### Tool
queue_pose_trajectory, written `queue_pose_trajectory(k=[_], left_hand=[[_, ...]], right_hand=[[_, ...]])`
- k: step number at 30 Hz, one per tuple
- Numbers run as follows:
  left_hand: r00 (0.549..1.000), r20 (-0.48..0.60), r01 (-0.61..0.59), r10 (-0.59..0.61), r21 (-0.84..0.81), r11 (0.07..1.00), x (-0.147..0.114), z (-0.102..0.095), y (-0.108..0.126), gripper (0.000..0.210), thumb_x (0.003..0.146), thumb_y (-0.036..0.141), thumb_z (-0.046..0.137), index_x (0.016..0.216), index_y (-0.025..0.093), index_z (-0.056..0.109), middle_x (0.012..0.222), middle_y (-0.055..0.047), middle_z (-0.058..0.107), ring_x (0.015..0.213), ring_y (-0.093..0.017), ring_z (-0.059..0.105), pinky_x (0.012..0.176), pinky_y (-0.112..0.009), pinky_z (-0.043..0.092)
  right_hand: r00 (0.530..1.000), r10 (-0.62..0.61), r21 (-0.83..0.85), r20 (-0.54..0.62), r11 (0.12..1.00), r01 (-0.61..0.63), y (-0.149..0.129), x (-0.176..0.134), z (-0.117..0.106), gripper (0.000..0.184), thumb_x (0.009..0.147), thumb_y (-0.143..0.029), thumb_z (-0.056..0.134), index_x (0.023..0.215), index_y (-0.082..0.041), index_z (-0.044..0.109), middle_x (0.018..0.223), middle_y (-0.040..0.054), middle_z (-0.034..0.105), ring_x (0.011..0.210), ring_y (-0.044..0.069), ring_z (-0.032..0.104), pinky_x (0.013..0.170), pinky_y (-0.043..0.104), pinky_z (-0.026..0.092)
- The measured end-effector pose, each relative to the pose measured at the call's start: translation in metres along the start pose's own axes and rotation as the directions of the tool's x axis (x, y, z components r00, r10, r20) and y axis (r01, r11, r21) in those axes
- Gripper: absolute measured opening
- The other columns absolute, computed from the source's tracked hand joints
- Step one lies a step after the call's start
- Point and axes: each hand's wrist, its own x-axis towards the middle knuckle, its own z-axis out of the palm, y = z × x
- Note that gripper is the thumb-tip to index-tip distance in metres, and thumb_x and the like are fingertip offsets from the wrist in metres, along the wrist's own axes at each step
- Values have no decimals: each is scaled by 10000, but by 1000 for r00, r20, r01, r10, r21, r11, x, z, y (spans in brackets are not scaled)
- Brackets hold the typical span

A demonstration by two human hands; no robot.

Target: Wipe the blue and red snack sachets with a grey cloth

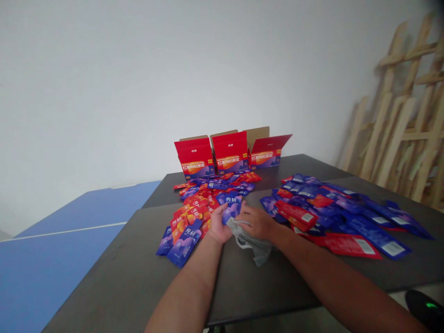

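Note:
A blue-purple sachet (pixel 229 212) with white lettering faces me, held up by my left hand (pixel 219 225), whose thumb lies along its edge. Closed at the sachet's right side, my right hand (pixel 258 223) grips a thin grey cloth (pixel 251 245) that hangs below its fingers. The cloth touches the lower part of the sachet. Just left of my hands, red sachets (pixel 194 212) and blue sachets (pixel 185 243) lie overlapping. On the right spreads another heap of mostly blue sachets (pixel 324 203), with a few red sachets (pixel 298 215) among them.
Three red cartons (pixel 231 155) with raised flaps stand in a row at the back of the dark table (pixel 135 277). A blue table (pixel 76 236) with a white line adjoins on the left. Wooden frames (pixel 398 129) lean against the wall at right.

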Motion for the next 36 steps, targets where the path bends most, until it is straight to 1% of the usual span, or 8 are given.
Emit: queue_pose_trajectory(k=[6, 15, 21, 25, 27, 29, 32, 36], left_hand=[[997, -73, 13, -11, 32, 999, 0, 3, -6, 279, 802, 283, 521, 958, 86, 642, 845, -111, 703, 817, -234, 667, 827, -374, 489], [989, -136, 62, -55, 48, 997, 1, 0, -5, 225, 794, 271, 544, 850, 81, 651, 755, -99, 700, 721, -216, 665, 829, -376, 483], [997, -71, 0, 0, -6, 1000, 5, -2, -3, 378, 832, 320, 482, 1086, 69, 610, 928, -145, 687, 854, -249, 654, 760, -368, 484], [998, -19, -58, 57, -29, 998, 6, -5, 1, 407, 842, 444, 480, 1041, 111, 603, 951, -123, 667, 726, -190, 630, 575, -283, 459], [995, -24, -94, 94, -3, 996, 7, -7, 1, 341, 839, 427, 515, 997, 138, 602, 897, -88, 665, 643, -150, 604, 522, -253, 435], [986, -49, -156, 158, 33, 987, 8, -7, 0, 235, 825, 284, 572, 1032, 173, 592, 873, -48, 665, 638, -120, 606, 557, -232, 454], [946, -123, -294, 301, 76, 953, 12, -6, -2, 360, 773, 72, 600, 1102, 217, 571, 896, -8, 675, 731, -99, 641, 695, -213, 493], [904, -247, -343, 350, 70, 937, 18, -7, -2, 199, 790, 95, 610, 981, 151, 610, 836, -23, 685, 711, -94, 641, 731, -193, 502]], right_hand=[[967, 187, -36, -174, 980, -196, 17, 0, 0, 204, 893, -271, 498, 1011, -196, 646, 953, 78, 599, 890, 188, 577, 786, 312, 485], [840, 421, -9, -343, 893, -451, 35, 1, 0, 155, 877, -283, 503, 958, -204, 608, 935, 71, 606, 885, 206, 574, 787, 319, 461], [748, 502, 61, -435, 845, -531, 42, 1, -4, 158, 857, -290, 496, 912, -188, 602, 900, 75, 612, 860, 211, 572, 780, 337, 454], [765, 467, 94, -444, 873, -478, 35, 3, -5, 150, 852, -283, 496, 907, -185, 596, 886, 69, 620, 854, 210, 578, 769, 333, 455], [777, 441, 123, -448, 892, -436, 28, 4, -5, 141, 852, -280, 500, 904, -186, 592, 874, 63, 622, 849, 207, 581, 768, 329, 458], [797, 406, 142, -447, 912, -385, 22, 5, -5, 133, 855, -281, 507, 900, -186, 588, 865, 59, 621, 844, 203, 581, 773, 328, 459], [837, 338, 147, -431, 941, -305, 15, 6, -6, 117, 863, -279, 515, 893, -189, 584, 843, 52, 613, 824, 196, 576, 763, 325, 460], [865, 273, 150, -421, 962, -230, 10, 5, -7, 96, 868, -269, 526, 897, -196, 581, 828, 46, 602, 800, 186, 567, 739, 317, 466]])
